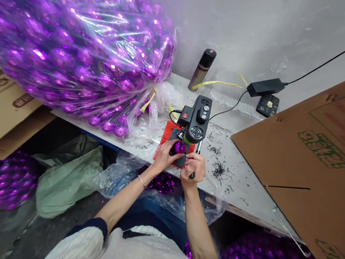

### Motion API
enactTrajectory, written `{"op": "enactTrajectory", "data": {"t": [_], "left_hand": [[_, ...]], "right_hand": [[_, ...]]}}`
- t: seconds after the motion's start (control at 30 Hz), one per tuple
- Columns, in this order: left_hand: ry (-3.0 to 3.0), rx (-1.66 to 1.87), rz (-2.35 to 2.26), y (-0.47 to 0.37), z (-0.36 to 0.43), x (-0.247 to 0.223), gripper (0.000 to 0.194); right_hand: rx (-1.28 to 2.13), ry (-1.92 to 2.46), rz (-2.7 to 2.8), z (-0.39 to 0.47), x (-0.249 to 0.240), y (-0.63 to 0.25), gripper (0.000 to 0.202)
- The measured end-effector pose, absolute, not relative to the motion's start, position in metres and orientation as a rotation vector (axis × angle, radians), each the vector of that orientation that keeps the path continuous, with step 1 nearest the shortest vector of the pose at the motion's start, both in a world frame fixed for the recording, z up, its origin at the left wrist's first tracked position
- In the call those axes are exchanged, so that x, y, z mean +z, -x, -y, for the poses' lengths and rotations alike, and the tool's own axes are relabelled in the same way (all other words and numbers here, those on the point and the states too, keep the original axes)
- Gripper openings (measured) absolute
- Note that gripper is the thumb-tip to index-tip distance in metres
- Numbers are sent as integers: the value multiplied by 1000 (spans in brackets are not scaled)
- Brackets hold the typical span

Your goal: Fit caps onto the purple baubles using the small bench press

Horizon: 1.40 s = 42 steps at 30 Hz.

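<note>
A small black bench machine (199, 118) with a red switch stands on the white table, over a red mat (166, 136). Beneath its head sits a shiny purple ball (179, 147). My left hand (167, 156) holds that ball between thumb and fingers. My right hand (195, 167) is wrapped round the black-ended lever (198, 147) at the machine's right side. The contact between ball and machine is partly hidden by the machine's head.
A big clear bag of purple balls (85, 49) fills the back left. Behind the machine stands a spray can (202, 70). Cardboard boxes (313, 149) flank both sides. Small black bits (218, 170) litter the table. A power adapter (266, 88) lies back right.
</note>
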<state>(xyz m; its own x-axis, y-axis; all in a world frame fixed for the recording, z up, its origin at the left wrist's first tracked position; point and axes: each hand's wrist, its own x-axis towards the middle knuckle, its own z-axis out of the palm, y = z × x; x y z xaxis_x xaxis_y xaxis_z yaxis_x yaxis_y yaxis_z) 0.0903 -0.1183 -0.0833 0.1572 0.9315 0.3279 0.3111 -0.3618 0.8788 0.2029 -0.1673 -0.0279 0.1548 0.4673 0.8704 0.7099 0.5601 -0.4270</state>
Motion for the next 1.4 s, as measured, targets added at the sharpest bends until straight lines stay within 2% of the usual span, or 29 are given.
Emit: {"op": "enactTrajectory", "data": {"t": [0.67, 0.87, 1.0, 1.2, 1.3, 1.4], "left_hand": [[-1771, 1242, -1171, -91, 114, -85, 51], [-1753, 1285, -1178, -91, 115, -82, 54], [-1899, 1351, -1186, -77, 151, -88, 60], [-2250, 1077, -1017, -53, 234, -137, 64], [-2194, 1147, -1043, -47, 230, -141, 51], [-2008, 1374, -1188, -35, 177, -111, 28]], "right_hand": [[-330, 916, 1527, 158, -33, -199, 24], [-208, 1048, 1393, 159, 14, -200, 28], [-108, 1149, 1433, 165, 40, -200, 29], [-141, 1104, 1449, 169, 23, -199, 28], [-162, 1074, 1456, 168, 17, -198, 27], [-165, 1047, 1462, 168, 15, -198, 26]]}}
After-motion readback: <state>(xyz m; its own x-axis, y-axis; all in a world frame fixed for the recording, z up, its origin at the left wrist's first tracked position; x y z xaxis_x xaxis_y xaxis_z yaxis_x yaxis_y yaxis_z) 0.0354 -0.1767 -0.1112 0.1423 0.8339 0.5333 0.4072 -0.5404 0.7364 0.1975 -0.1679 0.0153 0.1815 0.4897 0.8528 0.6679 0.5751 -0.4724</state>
